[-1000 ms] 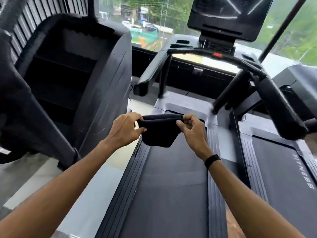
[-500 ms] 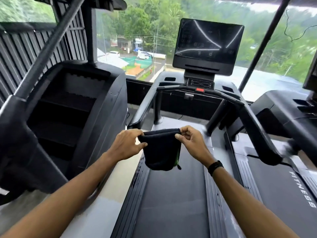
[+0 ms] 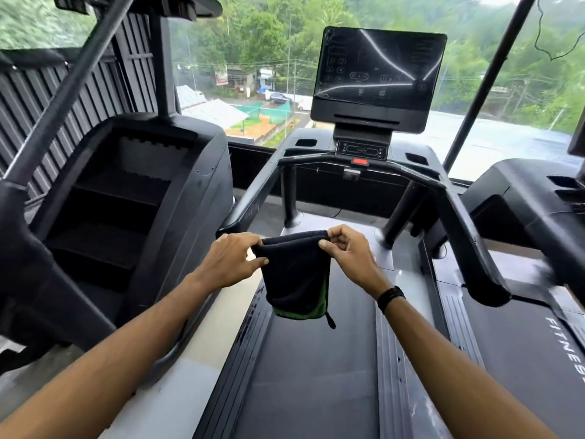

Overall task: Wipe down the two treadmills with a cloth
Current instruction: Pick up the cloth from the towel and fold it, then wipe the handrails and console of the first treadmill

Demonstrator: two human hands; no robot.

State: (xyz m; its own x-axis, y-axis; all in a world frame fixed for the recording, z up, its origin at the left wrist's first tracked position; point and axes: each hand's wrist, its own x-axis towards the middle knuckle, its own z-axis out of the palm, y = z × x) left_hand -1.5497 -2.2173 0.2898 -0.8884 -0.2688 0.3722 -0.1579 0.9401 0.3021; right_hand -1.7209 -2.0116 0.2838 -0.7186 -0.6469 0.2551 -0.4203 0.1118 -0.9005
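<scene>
One folded black cloth with a green edge [image 3: 294, 280] held up over the near treadmill's dark belt [image 3: 316, 375].
I see my left hand [image 3: 232, 259] and right hand [image 3: 348, 255] each pinching a top corner; two treadmills visible, the second, marked FITNESS [image 3: 531, 337], at right; one dark console screen [image 3: 376, 77] ahead.

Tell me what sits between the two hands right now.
In the head view, only the dark cloth spans between the left hand and right hand, each pinching a top corner.

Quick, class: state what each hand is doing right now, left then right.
Left hand: closed, pinching the left top corner of the dark cloth.
Right hand: closed, pinching the cloth's right top corner.
</scene>
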